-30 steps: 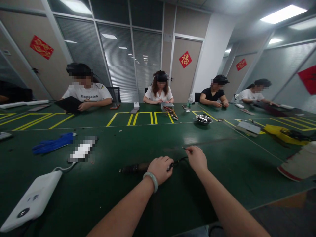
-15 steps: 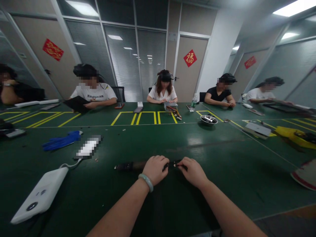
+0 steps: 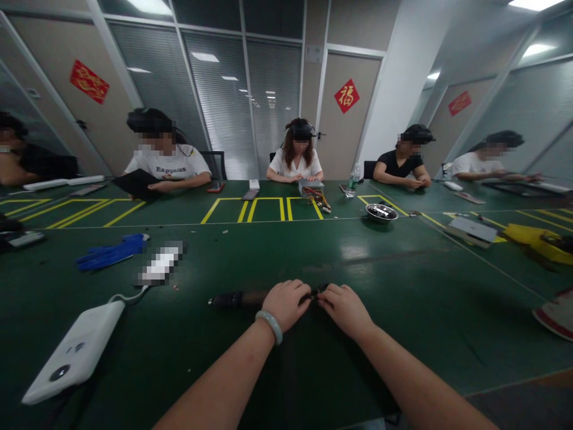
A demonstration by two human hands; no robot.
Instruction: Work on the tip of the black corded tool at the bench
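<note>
My left hand (image 3: 286,303), with a pale green bangle on the wrist, is curled over a dark rod-like tool (image 3: 233,298) that lies flat on the green table (image 3: 403,286). My right hand (image 3: 344,306) is closed in a pinch right beside it, gripping a small black cord or connector (image 3: 317,293) at the tool's end. The two hands almost touch. What lies under the fingers is hidden.
A white device (image 3: 74,352) with a cable lies at the near left, a blue glove (image 3: 110,252) beyond it. A metal bowl (image 3: 381,212), a yellow object (image 3: 535,240) and a white and red thing (image 3: 557,310) lie to the right. Several people sit along the far side.
My right hand has come in from further right and up the table, bringing the black cord to the tool's end beside my left hand. The view has swung slightly left.
</note>
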